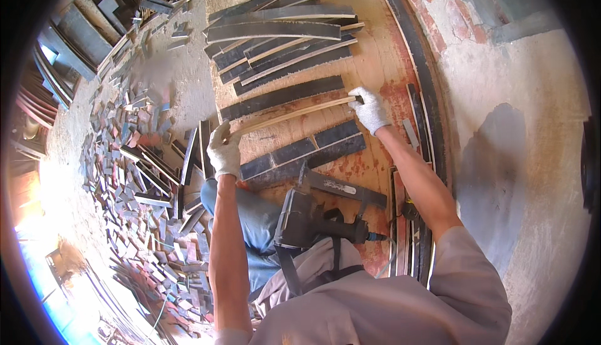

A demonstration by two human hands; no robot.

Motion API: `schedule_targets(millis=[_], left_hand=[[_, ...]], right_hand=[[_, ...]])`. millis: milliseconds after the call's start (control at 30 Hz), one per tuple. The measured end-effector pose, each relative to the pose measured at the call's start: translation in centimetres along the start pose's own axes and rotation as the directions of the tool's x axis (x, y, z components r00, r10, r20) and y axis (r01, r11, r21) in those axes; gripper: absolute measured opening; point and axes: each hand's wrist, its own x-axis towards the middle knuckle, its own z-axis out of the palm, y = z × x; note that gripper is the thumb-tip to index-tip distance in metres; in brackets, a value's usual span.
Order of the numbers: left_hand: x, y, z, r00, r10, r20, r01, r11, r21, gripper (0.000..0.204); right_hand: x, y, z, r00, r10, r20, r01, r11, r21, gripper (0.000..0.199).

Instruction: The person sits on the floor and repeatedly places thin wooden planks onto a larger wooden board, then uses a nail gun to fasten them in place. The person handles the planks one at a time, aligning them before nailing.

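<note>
Pale strip (294, 113) in both gloved hands (224, 151) (370, 110), worktop (375, 51) bearing dark slats (273, 30)

The head view looks steeply down from above the wearer's own shirt (388, 307), which fills the near foreground, and faces forward along the table (379, 51). Its fisheye width takes in the floor (194, 63) beyond the table's left edge and patchy plaster (544, 126) beyond its right edge, with lines bowing toward the dark round rim.

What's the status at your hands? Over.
Left hand and right hand gloved, holding a thin wooden strip by its ends. Dark strips lying either side. Black power tool nearby, clear of it.
</note>
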Motion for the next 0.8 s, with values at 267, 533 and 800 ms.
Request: schedule_targets(millis=[267, 533, 800], left_hand=[[-2.3, -1.3, -1.5, 0.981, -0.191, -0.031, 0.186, 0.977, -0.107, 0.043], [-3.1, -1.6, -2.1, 0.923, -0.366, -0.123, 0.364, 0.931, -0.039, 0.044], [-3.0, -1.7, -2.5, 0.906, -0.402, -0.130, 0.366, 0.901, -0.235, 0.030]], right_hand=[[-2.8, -1.8, -2.1, 0.952, 0.299, 0.060, -0.270, 0.918, -0.292, 0.063], [-6.1, -6.8, -1.7, 0.914, 0.379, 0.148, -0.318, 0.892, -0.320, 0.074], [-8.0, -4.6, -2.7, 0.878, 0.363, 0.312, -0.478, 0.697, 0.535, 0.031]])
